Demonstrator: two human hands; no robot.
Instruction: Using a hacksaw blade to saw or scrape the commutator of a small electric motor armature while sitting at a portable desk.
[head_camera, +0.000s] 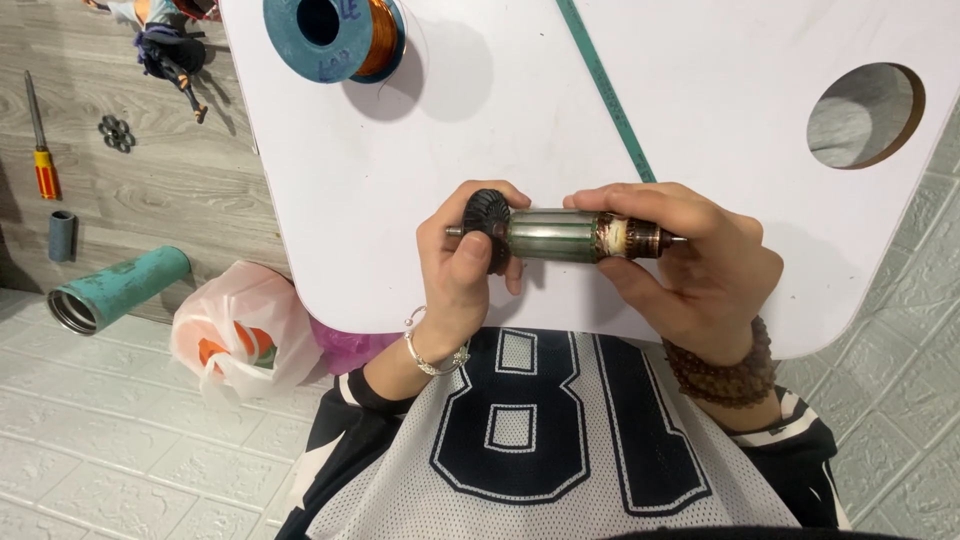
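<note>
I hold a motor armature (556, 236) level over the near edge of a white table (480, 140). It has a grey-green slotted core, a black fan wheel at its left end and a copper-coloured commutator at its right end. My left hand (463, 268) grips the fan end, thumb on the wheel. Fingers of my right hand (700, 270) wrap the commutator end. Both hands hold it just above the tabletop.
A blue spool of copper wire (335, 35) lies at the table's far side, a thin green strip (607, 90) runs across it, and a round hole (865, 115) is at the right. On the floor left: screwdriver (40, 135), teal tube (115, 290), plastic bag (240, 335).
</note>
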